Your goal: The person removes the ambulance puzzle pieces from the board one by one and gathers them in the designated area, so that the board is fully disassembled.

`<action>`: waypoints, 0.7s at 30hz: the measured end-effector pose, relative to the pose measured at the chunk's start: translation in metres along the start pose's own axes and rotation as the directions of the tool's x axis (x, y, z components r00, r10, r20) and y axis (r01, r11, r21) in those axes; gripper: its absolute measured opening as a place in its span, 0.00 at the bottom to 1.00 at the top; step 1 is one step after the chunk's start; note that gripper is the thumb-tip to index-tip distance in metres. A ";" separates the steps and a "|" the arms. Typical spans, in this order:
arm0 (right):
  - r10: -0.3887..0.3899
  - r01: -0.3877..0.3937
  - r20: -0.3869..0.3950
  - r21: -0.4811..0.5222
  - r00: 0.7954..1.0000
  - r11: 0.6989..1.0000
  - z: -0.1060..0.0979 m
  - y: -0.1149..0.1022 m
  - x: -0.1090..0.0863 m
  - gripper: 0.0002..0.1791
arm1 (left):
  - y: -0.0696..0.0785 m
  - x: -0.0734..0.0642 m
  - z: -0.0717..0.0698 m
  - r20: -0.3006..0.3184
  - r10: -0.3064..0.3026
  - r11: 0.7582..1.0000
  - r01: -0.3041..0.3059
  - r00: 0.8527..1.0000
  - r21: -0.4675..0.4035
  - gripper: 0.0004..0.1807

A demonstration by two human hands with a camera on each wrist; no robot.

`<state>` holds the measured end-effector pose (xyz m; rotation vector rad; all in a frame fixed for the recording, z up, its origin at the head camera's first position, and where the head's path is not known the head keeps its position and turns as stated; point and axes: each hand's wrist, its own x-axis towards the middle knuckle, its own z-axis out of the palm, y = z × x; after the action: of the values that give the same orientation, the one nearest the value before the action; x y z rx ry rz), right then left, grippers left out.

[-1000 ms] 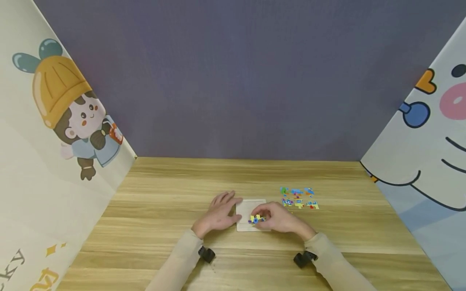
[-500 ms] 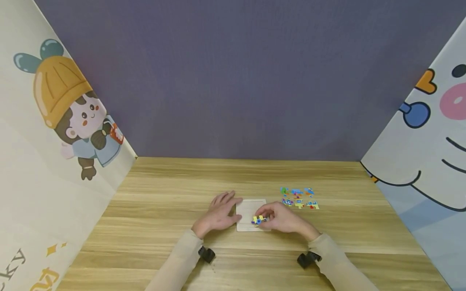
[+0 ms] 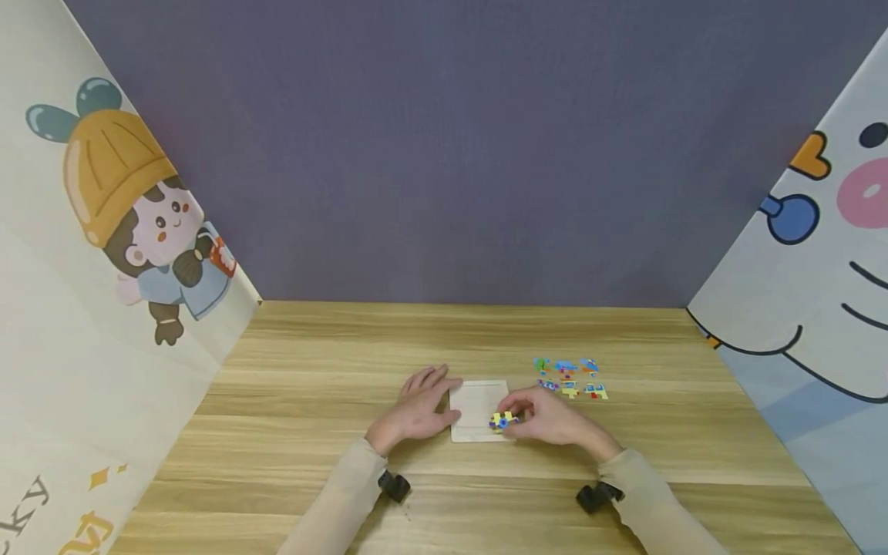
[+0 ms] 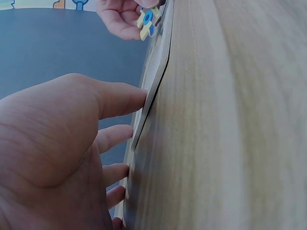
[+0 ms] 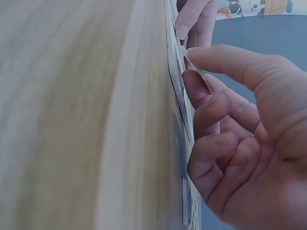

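Note:
A pale rectangular puzzle tray (image 3: pixel 475 408) lies flat on the wooden table between both hands. My left hand (image 3: pixel 416 408) rests at its left side, fingers spread on the table, with thumb and index fingertip touching the tray's edge; the left wrist view shows the thumb (image 4: pixel 122 99) against that edge. With thumb and fingers my right hand (image 3: pixel 548 416) pinches a yellow jigsaw puzzle piece (image 3: pixel 502 420) with a blue round spot, over the tray's lower right part. In the right wrist view the piece (image 5: pixel 199 74) appears edge-on and tilted, its outer fingers curled.
Several colourful puzzle pieces (image 3: pixel 569 388) lie in two rows on the table, beyond the right hand. A dark grey panel (image 3: pixel 472 154) stands at the table's back edge. Printed side panels (image 3: pixel 784 270) border the table left and right.
My right hand has moved slightly to the right with the puzzle piece, toward the tray's lower right corner. The left hand and the tray have stayed in place.

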<state>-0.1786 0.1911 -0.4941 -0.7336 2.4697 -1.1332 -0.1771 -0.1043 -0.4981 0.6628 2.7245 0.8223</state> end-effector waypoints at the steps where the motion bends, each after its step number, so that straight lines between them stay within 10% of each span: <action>1: 0.000 0.000 -0.002 0.000 1.000 1.000 -0.001 0.001 -0.001 0.18 | 0.000 0.000 0.000 0.003 0.000 1.000 0.000 1.000 -0.001 0.33; 21: 0.043 -0.037 -0.080 0.073 0.996 0.997 -0.016 0.020 -0.019 0.18 | -0.002 0.000 0.000 0.005 0.011 1.000 -0.011 1.000 -0.011 0.32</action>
<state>-0.1772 0.2222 -0.4979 -0.6266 2.4843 -1.2534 -0.1773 -0.1058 -0.4993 0.6775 2.7121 0.8360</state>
